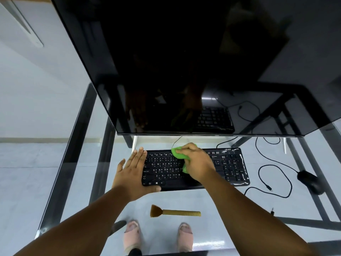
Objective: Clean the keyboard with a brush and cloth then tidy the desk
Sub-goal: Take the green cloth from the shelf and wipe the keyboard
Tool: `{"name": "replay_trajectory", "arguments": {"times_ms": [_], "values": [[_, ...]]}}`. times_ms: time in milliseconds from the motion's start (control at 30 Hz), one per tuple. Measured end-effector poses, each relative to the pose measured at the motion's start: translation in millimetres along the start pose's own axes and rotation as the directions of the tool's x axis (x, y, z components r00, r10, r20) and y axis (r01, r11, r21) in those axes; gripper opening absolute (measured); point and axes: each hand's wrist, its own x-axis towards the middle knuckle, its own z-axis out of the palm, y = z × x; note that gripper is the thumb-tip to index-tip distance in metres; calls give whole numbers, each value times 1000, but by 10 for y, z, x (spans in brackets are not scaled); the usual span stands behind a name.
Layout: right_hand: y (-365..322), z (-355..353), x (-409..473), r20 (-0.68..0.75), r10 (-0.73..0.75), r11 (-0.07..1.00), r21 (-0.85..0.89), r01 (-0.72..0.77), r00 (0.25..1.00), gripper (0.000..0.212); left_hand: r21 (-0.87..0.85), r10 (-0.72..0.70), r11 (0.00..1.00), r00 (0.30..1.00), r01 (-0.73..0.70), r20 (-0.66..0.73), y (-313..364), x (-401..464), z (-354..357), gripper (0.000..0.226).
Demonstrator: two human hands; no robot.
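Green cloth [178,154] bunched in my right hand [196,161], on the keyboard [195,169] mid-top rows; left hand [132,172] flat, fingers straight, pinning the keyboard's left end. Brush [174,212] lies on the glass table [239,206], just in front of the keyboard. Suggest short row-wise strokes toward the numpad, light pressure, left hand bracing.

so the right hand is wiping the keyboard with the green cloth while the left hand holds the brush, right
Not quite. In the head view the left hand lies flat on the keyboard's left end, steadying it; the brush lies untouched on the glass desk in front. The right hand does wipe with the green cloth.
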Motion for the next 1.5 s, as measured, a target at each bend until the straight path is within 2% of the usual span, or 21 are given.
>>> {"name": "replay_trajectory", "arguments": {"times_ms": [100,200,300,367,433,533,667,767,833,967,1067,1167,1267,1400,1500], "values": [[224,-183,-163,-170,102,985,153,-76,980,44,-15,3,1000,998,-4,-59,161,19,4,121],[574,-391,-336,-335,265,953,234,-192,904,44,-19,40,999,997,-41,-65,422,93,28,116],[913,-594,-447,-343,373,915,291,-281,862,44,0,69,998,996,-69,-53,701,176,92,116],[1102,-694,-471,-305,420,904,223,-365,855,37,11,84,996,996,-83,-40,888,223,152,118],[1210,-758,-467,-263,420,907,121,-402,868,33,28,94,995,995,-94,-16,1070,271,212,122],[1230,-764,-380,-228,385,922,74,-379,894,35,54,96,994,995,-97,21,1265,342,265,128],[1220,-721,-306,-160,176,984,22,-175,971,41,84,75,993,997,-77,33,1453,410,271,131],[1354,-720,-404,-102,59,997,-39,-64,993,45,104,40,994,998,-46,57,1524,421,273,134],[1474,-780,-473,-156,88,993,-67,-100,984,41,118,9,993,997,-18,75,1552,424,271,135],[1507,-834,-405,-235,204,977,-12,-212,950,36,156,-35,988,994,19,106,1603,437,233,136],[1388,-783,-332,-186,139,990,-3,-142,973,40,177,-57,984,992,37,111,1639,455,209,137],[1351,-782,-382,-109,51,995,-78,-59,993,44,181,-56,983,993,37,101,1662,456,200,137],[1433,-829,-471,-153,107,983,-129,-128,982,40,197,-57,980,993,36,105,1683,463,179,137],[1419,-852,-443,-218,242,958,-101,-269,946,35,207,-61,978,992,37,110,1693,470,157,139],[1274,-788,-421,-173,226,968,-65,-241,959,39,204,-59,978,991,33,121,1684,466,152,140]]}}
